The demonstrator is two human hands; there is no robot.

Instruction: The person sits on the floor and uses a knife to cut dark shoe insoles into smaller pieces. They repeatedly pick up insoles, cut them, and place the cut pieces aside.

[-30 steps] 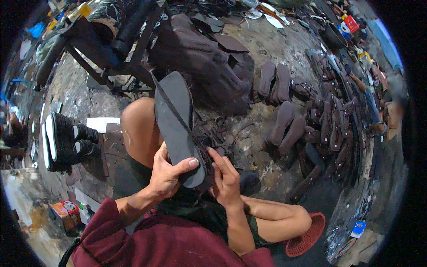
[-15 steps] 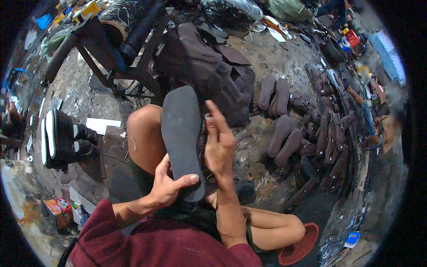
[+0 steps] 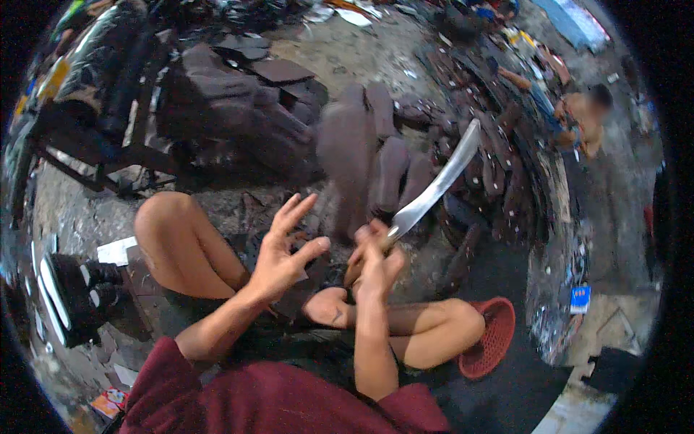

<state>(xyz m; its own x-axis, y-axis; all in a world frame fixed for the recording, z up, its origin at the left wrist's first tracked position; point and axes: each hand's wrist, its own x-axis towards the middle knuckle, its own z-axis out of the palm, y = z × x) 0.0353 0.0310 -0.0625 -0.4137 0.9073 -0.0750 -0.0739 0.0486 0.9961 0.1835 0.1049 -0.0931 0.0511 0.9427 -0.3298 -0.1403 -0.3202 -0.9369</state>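
Observation:
My left hand [image 3: 285, 254] is raised over my lap with fingers and thumb spread, holding nothing. My right hand [image 3: 376, 262] is closed round the handle of a knife [image 3: 437, 189] with a long, curved, shiny blade pointing away to the right. Just beyond my hands is a brown shoe sole [image 3: 345, 163], smeared by motion and touched by neither hand. It looks to be in the air, though its height is hard to tell. It partly covers pairs of brown soles [image 3: 391, 173] lying on the floor behind it.
A heap of dark brown soles [image 3: 238, 101] lies ahead, beside a dark metal stand [image 3: 94, 163]. More soles [image 3: 506, 152] spread to the right. Black-and-white footwear [image 3: 69, 293] sits at left. A red basket [image 3: 491, 340] is by my right knee. Another person [image 3: 578, 119] sits far right.
The sole has left my left hand and is now farther away. My left hand has opened. The knife blade now shows plainly in my right hand. The whole view has turned to the right.

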